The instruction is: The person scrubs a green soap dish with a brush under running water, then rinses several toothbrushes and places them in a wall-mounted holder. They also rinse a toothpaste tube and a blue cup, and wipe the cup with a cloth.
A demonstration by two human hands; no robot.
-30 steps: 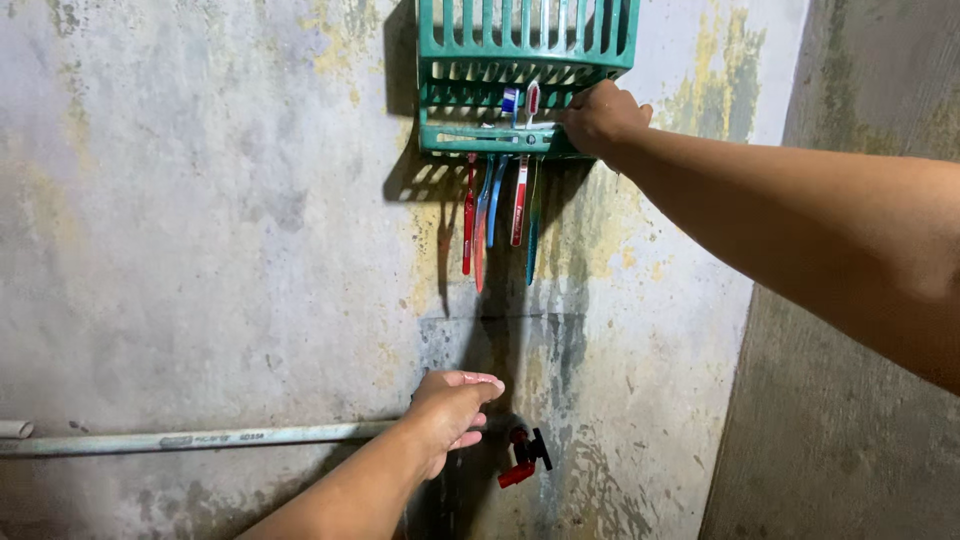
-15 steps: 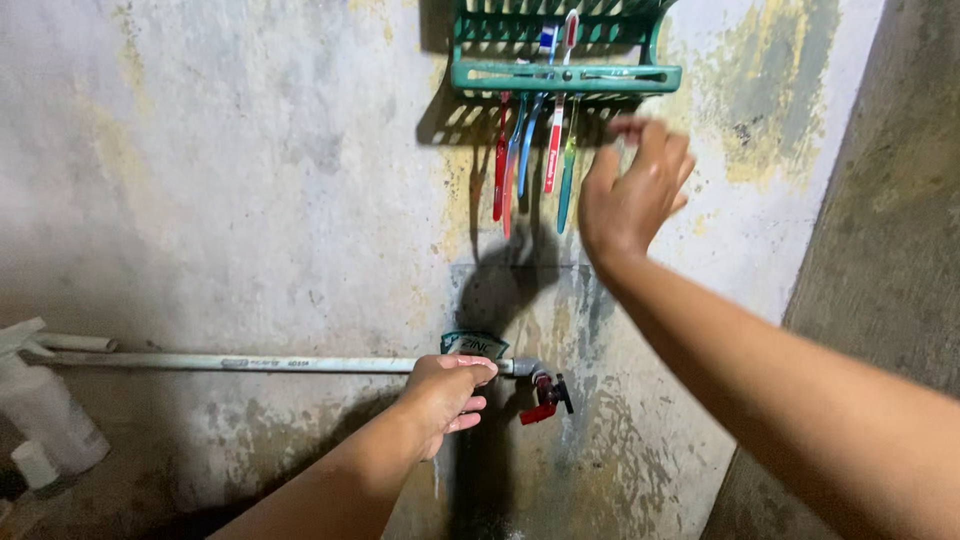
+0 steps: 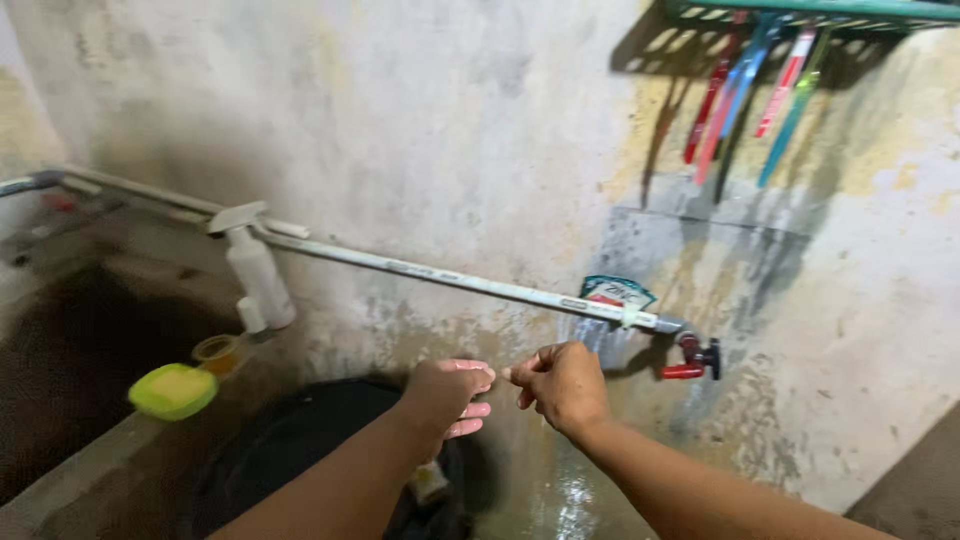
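Note:
My left hand (image 3: 447,392) and my right hand (image 3: 562,383) are close together in front of the stained wall, fingertips almost touching, just below a grey water pipe (image 3: 440,277). Both hands are loosely curled and hold nothing that I can see. A red tap (image 3: 692,358) sits at the pipe's right end, a little right of my right hand. A small green packet (image 3: 614,292) is tucked on the pipe above my right hand. Several toothbrushes (image 3: 750,95) hang from a green rack (image 3: 820,10) at the top right.
A white pump bottle (image 3: 258,272) stands on a ledge at left, with a small yellow cup (image 3: 216,352) and a green soap dish (image 3: 173,390) nearby. A dark basin (image 3: 300,450) lies below my arms. Wet streaks run down the wall under the tap.
My right hand has come down from the toothbrush rack to meet my left hand. The view has swung down and left, bringing the bottle and ledge into sight.

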